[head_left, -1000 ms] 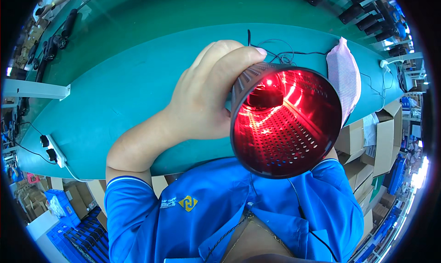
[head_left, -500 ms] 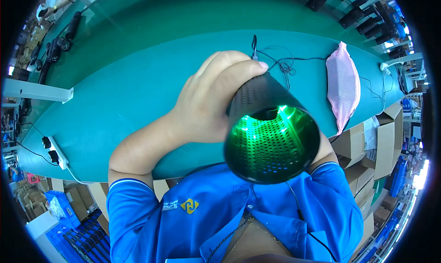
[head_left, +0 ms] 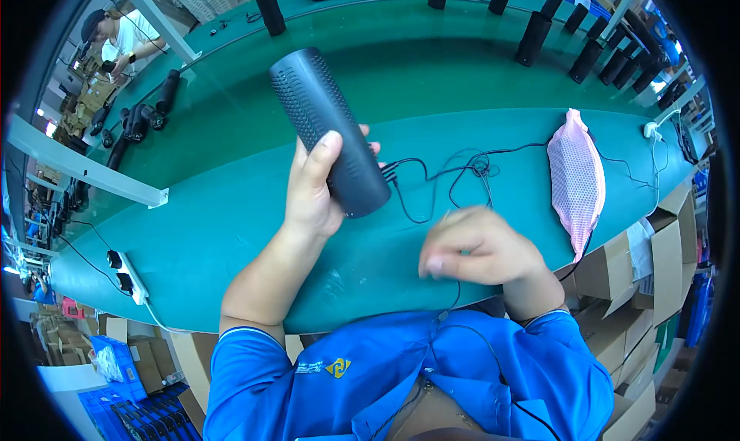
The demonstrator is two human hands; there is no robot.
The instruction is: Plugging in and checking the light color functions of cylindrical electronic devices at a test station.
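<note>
My left hand (head_left: 312, 183) is wrapped round a black perforated cylinder (head_left: 327, 129), thumb across its near side and fingertips showing past its right side. The cylinder leans, its upper end pointing away and to the left. Beside its lower right side are black cable plugs (head_left: 390, 171); whether they are plugged into it cannot be made out. To the right, over the near part of the table, my right hand (head_left: 486, 248) has its fingers curled toward the thumb, slightly blurred. What lies in those fingers, if anything, is hidden. A thin black cable (head_left: 458, 291) shows just below that hand.
Tangled black cables (head_left: 479, 163) lie on the green table (head_left: 385, 279), left of a pink mesh pouch (head_left: 576, 185). A white power strip (head_left: 132, 277) sits at the left edge. More black cylinders (head_left: 533, 38) stand at the back. Another person (head_left: 127, 44) works far left.
The cylinder has moved away from me and to the left; its green-lit open end no longer faces me. My right hand has come out from behind it to the right.
</note>
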